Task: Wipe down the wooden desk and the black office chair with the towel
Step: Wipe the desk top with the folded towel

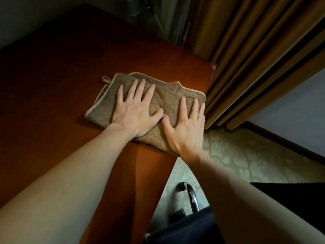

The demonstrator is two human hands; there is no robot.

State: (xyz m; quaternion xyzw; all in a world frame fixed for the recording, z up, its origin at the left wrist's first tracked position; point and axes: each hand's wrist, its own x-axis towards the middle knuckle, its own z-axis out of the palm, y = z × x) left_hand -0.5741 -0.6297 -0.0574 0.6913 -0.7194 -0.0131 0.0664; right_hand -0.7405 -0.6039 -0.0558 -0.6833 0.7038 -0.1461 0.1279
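Brown terry cloth, soft and thick, lies folded under both my palms: the towel (163, 103) sits at the right-hand corner of the wooden desk (61, 85), its near edge reaching the desk's front rim and its far corner close to the curtain (255, 59). My left hand (135, 113) presses flat on the middle of it, fingers spread wide. My right hand (186, 129) is flat beside it, fingers fanned too, thumb nearly touching the left thumb; its outer fingers reach the towel's right edge by the curtain.

Cloth like this is light and limp, so it will bunch and slide unless I keep weight on it. Flat palms over the folded bulk seem the best hold; the small hanging loop (105, 79) at the far left corner is no use for wiping. The polished wood looks smooth, so the towel should glide easily.

Below, a dark seat and a curved metal bar (192, 198) show, probably the black office chair, though too little is visible to be sure.
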